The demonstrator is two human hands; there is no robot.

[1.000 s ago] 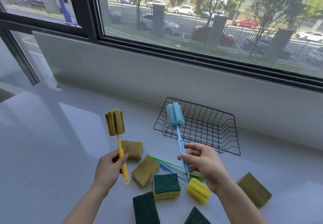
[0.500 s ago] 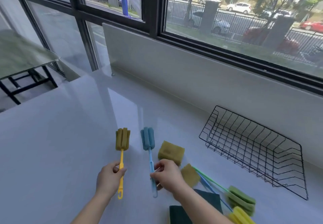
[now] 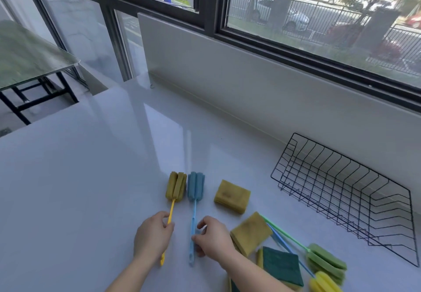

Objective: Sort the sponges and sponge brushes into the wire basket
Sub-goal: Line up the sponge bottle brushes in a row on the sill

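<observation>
My left hand (image 3: 153, 234) has its fingers curled round the thin yellow handle of a sponge brush with a mustard foam head (image 3: 175, 189), and my right hand (image 3: 213, 238) pinches the pale blue plastic handle of a sponge brush with a blue foam head (image 3: 196, 186) between thumb and fingertips. Both brushes lie along the glossy white countertop (image 3: 91, 178), pointing away from me, their foam heads side by side and touching. The black wire basket (image 3: 330, 178) stands well off to my right, against the white wall panel (image 3: 250, 82) under the dark-framed window (image 3: 319, 18). Between my right hand and the basket lies a scatter: an ochre rectangular sponge (image 3: 232, 196) just beyond my fingers, a second ochre sponge (image 3: 250, 232) right beside my wrist, and a yellow sponge with a dark green scouring face (image 3: 281, 266) near my forearm. Two more brushes cross there, one with a green handle and green foam head (image 3: 325, 262), one with a blue handle and yellow foam head (image 3: 323, 282). At far left stands a glass-topped table on black legs (image 3: 27, 59).
</observation>
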